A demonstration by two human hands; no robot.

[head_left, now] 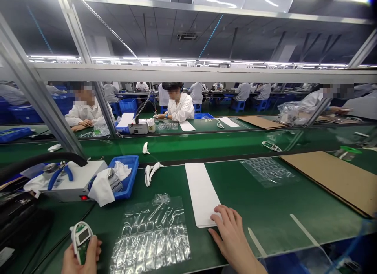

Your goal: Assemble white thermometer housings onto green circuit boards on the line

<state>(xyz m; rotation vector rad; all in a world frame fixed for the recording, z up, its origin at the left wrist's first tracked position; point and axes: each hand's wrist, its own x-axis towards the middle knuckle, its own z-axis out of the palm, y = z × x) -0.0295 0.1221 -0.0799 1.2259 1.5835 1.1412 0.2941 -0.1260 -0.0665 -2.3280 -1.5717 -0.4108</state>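
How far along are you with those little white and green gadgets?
It's hard to tell exactly. Looks done: one gadget already lies on the green belt. In hand: the left hand holds another gadget, and the right hand rests on white paper. Probably left: a crinkly plastic sheet and cardboard lie flat on the green mat.

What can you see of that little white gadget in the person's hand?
The small white device has a white, plastic-looking casing with a small rectangular screen near its top and a green circuit board showing below. It stands slightly tilted, gripped in the person's left hand, which covers its lower end.
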